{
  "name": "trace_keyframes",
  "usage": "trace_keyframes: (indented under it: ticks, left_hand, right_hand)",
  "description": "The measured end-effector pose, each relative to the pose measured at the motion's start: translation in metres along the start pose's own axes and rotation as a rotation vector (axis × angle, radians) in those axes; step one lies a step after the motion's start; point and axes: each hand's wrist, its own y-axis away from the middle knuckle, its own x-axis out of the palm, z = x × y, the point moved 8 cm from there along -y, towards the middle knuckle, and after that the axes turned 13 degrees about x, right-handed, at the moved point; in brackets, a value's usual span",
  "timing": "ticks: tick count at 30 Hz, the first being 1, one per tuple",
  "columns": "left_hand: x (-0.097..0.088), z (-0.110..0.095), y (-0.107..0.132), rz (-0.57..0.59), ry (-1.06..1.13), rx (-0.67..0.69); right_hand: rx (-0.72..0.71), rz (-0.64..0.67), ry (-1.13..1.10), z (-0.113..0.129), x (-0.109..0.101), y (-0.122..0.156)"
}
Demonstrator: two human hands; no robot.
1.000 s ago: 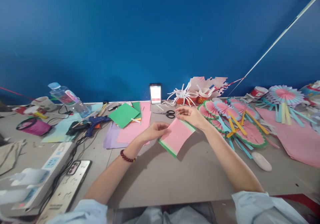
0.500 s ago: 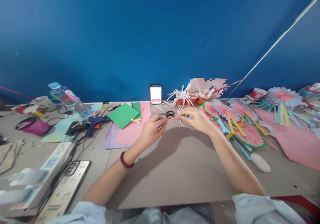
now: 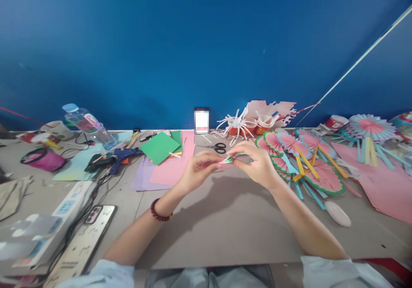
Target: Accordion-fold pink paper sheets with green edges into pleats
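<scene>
Between my two hands is a small strip of folded paper [image 3: 226, 160], pink with a green and white edge, held above the table. My left hand [image 3: 200, 166] pinches its left end, thumb and fingers pressed together. The right end sits in the pinch of my right hand [image 3: 252, 161], whose fingers cover part of it. Just behind the paper lies a pair of black-handled scissors [image 3: 220, 147]. Right of my right hand are several finished pleated paper fans [image 3: 322, 174] in pink and green, with yellow and blue strips.
Left of my hands lie green paper [image 3: 160, 147], pink paper [image 3: 188, 146] and a blue glue gun [image 3: 124, 157]. A phone [image 3: 201, 121] leans on the blue wall. Red cups [image 3: 262, 130] hold white strips. A power strip [image 3: 61, 219], another phone [image 3: 82, 245] and a bottle [image 3: 90, 125] stand left.
My hands have turned the folded paper so that its green edge shows more. Both hands have come slightly lower and closer together, still gripping it.
</scene>
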Motion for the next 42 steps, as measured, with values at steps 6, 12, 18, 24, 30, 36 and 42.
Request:
trace_keyframes:
  ticks: [6,12,18,24,30,36,42]
  left_hand:
    - [-0.004,-0.022,0.0,-0.016,-0.232,0.162]
    - [-0.001,-0.036,0.007,-0.042,-0.34,0.279]
    - [0.003,-0.046,0.008,-0.063,-0.373,0.377]
    - [0.003,-0.045,0.008,-0.042,-0.355,0.337]
    - [0.002,-0.037,0.004,0.024,-0.235,0.218]
    - [0.002,-0.036,0.0,0.073,-0.148,0.232]
    - [0.001,-0.04,-0.001,0.107,-0.17,0.277]
  right_hand:
    - [-0.135,-0.025,0.11,0.016,0.0,0.004]
    - [-0.234,-0.129,0.279,0.029,0.0,0.012]
    - [-0.248,-0.182,0.339,0.036,-0.003,0.018]
    - [-0.213,-0.191,0.374,0.033,-0.003,0.02]
    - [-0.227,-0.197,0.385,0.036,-0.001,0.022]
    - [-0.29,-0.249,0.416,0.047,-0.004,0.024]
    - [-0.317,-0.241,0.429,0.052,-0.003,0.025]
